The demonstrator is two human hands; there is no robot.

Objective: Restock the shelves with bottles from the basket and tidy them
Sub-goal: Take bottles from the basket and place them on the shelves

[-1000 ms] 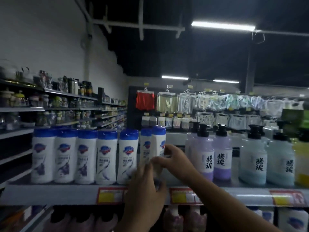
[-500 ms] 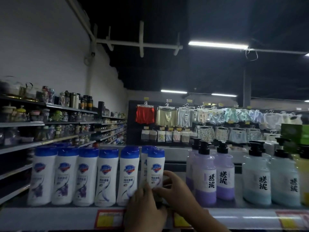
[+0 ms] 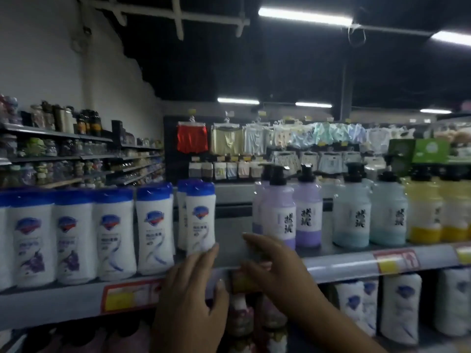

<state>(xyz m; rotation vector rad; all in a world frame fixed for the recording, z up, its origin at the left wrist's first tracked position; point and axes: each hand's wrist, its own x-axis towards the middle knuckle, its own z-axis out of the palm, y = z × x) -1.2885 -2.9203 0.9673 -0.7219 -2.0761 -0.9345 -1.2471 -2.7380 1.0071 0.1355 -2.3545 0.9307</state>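
A row of white bottles with blue caps (image 3: 112, 233) stands on the grey top shelf (image 3: 344, 261). One of them, a white bottle (image 3: 200, 220), stands apart to the right with another right behind it. My left hand (image 3: 191, 299) reaches up at the shelf edge, its fingertips touching the base of that bottle. My right hand (image 3: 275, 263) lies flat on the shelf in the gap beside it, fingers straight, holding nothing. The basket is out of sight.
Purple pump bottles (image 3: 290, 212), pale blue ones (image 3: 369, 212) and yellow ones (image 3: 428, 210) fill the shelf to the right. More white bottles (image 3: 400, 309) stand on the shelf below. Wall shelves with jars (image 3: 63, 149) run at the left; hanging garments (image 3: 254, 138) are behind.
Both hands have let go of the white bottle they were setting down. The right hand has slid right onto the bare shelf; the left now only touches the bottle's base. The camera has tilted.
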